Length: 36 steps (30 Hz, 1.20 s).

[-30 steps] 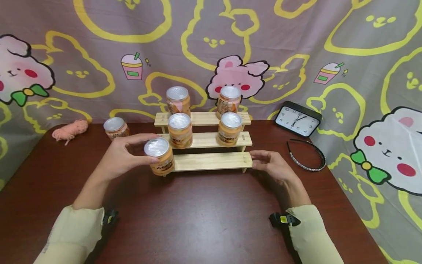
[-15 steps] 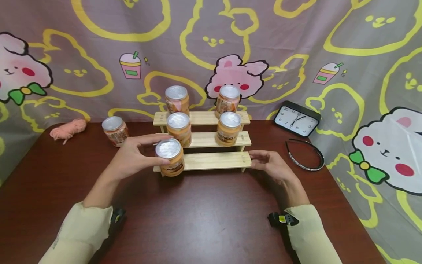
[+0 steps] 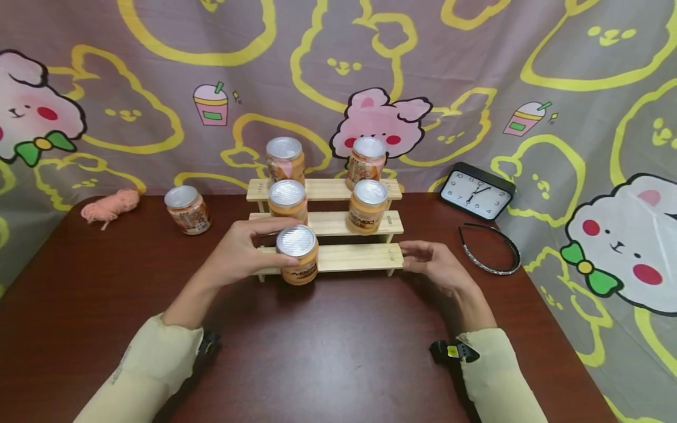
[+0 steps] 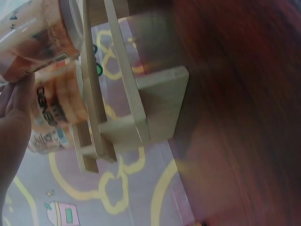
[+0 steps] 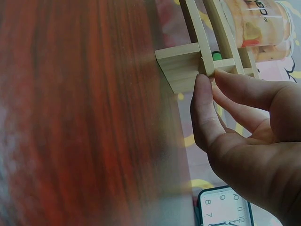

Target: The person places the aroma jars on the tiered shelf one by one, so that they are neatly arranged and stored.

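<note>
My left hand (image 3: pixel 241 251) grips an orange-labelled can (image 3: pixel 299 264) with a silver lid, thumb in front and fingers behind. The can is upright over the left part of the lowest step of a three-tier wooden display stand (image 3: pixel 359 258); its base overlaps the step's front edge, and I cannot tell whether it touches. In the left wrist view this can (image 4: pixel 35 37) is tilted by the camera angle. My right hand (image 3: pixel 438 265) pinches the right end of the lowest step between thumb and finger, close up in the right wrist view (image 5: pixel 254 122).
Two similar cans stand on the middle step, one at right (image 3: pixel 367 211), and two on the top step, one at left (image 3: pixel 285 161). Another can (image 3: pixel 189 212) and pink yarn (image 3: pixel 112 207) lie left; a clock (image 3: pixel 478 191) and a headband (image 3: pixel 492 252) are right.
My left hand has moved the can rightward along the front of the lowest step, from its left end. My right hand stays at the step's right end.
</note>
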Each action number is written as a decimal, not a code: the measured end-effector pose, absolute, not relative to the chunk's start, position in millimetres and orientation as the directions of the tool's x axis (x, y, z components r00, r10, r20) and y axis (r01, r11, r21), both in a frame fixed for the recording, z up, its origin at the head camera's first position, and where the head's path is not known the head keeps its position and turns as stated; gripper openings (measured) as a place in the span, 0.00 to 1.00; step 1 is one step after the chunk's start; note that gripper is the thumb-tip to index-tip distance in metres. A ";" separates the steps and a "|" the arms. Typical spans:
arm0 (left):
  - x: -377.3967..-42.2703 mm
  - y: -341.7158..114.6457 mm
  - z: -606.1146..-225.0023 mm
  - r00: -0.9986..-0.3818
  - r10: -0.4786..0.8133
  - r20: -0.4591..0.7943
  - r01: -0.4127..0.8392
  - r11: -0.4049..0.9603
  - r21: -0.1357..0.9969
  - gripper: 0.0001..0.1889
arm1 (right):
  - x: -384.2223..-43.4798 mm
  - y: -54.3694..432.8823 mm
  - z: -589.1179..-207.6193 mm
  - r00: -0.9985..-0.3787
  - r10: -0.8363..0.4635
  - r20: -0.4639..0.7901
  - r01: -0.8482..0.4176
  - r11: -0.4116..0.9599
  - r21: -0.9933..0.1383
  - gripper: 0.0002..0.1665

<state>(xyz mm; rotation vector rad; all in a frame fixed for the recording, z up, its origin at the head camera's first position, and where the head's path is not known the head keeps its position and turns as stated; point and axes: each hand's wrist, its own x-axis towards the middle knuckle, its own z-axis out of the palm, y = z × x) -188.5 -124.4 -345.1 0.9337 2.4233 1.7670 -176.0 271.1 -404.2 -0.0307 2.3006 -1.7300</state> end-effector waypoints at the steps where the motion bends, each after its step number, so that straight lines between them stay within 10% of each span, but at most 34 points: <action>1: -188.1 -121.7 -344.7 -0.825 0.457 0.331 0.455 0.191 0.870 0.32 | -175.9 271.0 -404.5 -0.966 -0.173 -0.194 0.139 0.288 -0.948 0.30; 36: -197.2 -37.8 -356.1 -0.821 0.405 0.402 0.507 0.192 0.840 0.34 | -177.4 272.8 -405.5 -0.965 -0.168 -0.203 0.146 0.299 -0.943 0.29</action>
